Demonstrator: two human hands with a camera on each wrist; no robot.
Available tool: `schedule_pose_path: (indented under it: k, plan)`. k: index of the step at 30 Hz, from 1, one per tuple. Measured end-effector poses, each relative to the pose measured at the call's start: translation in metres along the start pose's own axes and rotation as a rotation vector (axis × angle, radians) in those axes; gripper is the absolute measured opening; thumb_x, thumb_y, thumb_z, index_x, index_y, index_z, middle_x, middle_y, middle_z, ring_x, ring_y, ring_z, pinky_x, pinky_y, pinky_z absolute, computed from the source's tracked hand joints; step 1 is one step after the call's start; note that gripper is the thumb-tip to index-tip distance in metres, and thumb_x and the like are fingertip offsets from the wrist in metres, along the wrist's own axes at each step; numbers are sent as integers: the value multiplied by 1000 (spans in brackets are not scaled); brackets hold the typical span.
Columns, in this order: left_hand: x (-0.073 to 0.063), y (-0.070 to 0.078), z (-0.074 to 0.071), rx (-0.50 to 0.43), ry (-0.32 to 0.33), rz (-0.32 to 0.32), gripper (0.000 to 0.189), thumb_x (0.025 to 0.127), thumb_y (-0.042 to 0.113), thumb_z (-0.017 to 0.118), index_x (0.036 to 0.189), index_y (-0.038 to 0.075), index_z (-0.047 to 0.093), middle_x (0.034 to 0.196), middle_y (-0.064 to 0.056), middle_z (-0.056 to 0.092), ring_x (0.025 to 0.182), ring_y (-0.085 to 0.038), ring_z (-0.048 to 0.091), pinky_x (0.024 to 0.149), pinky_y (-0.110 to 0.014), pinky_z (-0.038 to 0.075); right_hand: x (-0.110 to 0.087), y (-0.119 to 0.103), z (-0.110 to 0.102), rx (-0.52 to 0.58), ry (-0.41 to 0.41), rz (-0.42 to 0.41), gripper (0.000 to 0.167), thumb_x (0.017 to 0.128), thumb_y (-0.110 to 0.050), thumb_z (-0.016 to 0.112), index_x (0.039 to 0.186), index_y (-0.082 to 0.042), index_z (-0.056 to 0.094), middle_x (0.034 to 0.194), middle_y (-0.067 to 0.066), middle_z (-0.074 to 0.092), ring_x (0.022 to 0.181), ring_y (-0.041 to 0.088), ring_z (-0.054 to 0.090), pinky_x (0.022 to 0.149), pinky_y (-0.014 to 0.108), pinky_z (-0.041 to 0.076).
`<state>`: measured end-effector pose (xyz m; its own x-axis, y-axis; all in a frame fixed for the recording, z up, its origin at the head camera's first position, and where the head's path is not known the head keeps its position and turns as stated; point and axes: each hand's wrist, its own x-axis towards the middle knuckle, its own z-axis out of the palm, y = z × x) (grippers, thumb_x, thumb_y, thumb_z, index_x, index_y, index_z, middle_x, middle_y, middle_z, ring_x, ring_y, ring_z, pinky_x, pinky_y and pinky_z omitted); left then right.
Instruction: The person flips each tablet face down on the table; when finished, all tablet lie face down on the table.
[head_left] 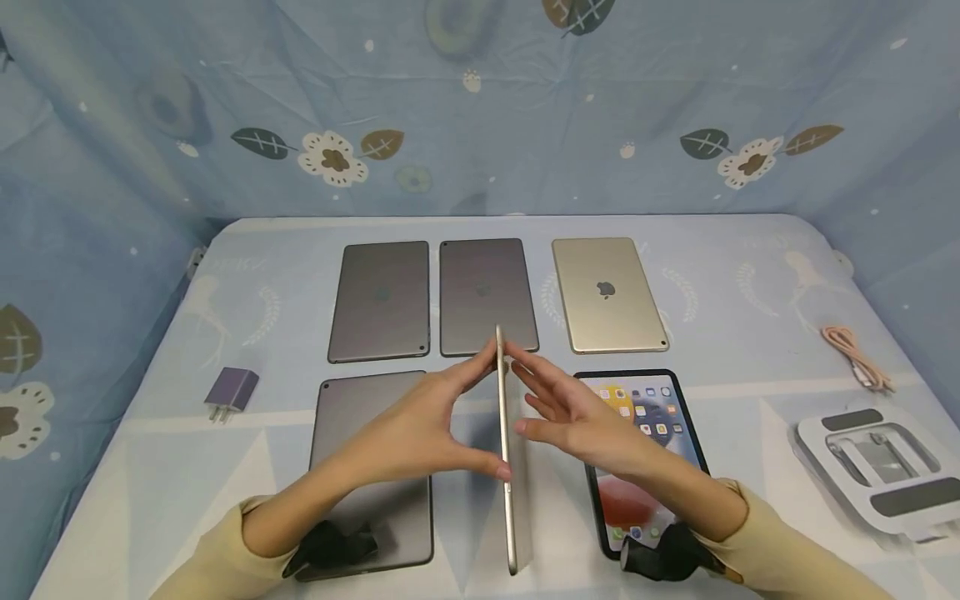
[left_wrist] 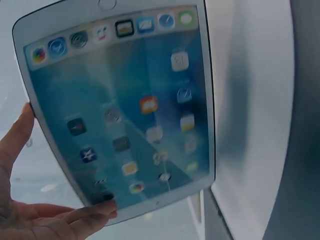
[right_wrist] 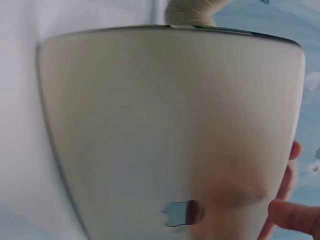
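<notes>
A white-bezelled tablet (head_left: 508, 517) stands on its edge in the middle of the head view, its lit screen toward the left and its plain back toward the right. My left hand (head_left: 431, 425) grips it, thumb at the near part and fingers at the far end. In the left wrist view, app icons cover the tablet's screen (left_wrist: 115, 140). My right hand (head_left: 577, 417) is at the back side, its fingertips touching the far edge and its thumb close to the back. A mirror-like apple logo (right_wrist: 176, 214) shows on the back in the right wrist view.
Behind lie two grey tablets (head_left: 381, 300) (head_left: 491, 292) and a gold tablet (head_left: 611, 292), face down. A grey tablet (head_left: 360, 417) lies under my left arm, a lit tablet (head_left: 671, 408) under my right. Around them are a purple charger (head_left: 234, 389), coiled cable (head_left: 855, 357) and white stand (head_left: 885, 467).
</notes>
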<state>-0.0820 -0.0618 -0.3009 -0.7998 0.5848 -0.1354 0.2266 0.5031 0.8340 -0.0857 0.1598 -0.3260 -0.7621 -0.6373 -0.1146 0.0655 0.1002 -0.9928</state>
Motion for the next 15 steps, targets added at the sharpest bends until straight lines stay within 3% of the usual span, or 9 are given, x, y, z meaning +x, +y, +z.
schedule_pose_path:
  k: [6,9,15]
  plan:
    - [-22,-1,-18,181,-71,-72,110,71,41,83,154,9,19,160,-10,18,146,-32,23,113,-56,27,6,21,5,-223,-29,142,87,91,-22,67,155,-9,9,163,12,0,150,33,2,117,57,13]
    - [-29,-4,-21,227,-88,-93,108,73,38,82,153,4,19,160,-12,16,146,-34,22,114,-57,25,7,30,7,-359,-35,182,96,86,-29,72,155,-8,10,163,13,0,149,35,3,117,58,13]
    - [-32,-13,-17,240,-63,-150,106,70,31,85,151,1,24,160,-12,16,144,-39,25,113,-59,24,6,43,8,-541,-58,130,106,79,-34,78,153,0,11,162,16,-3,148,41,-2,115,64,12]
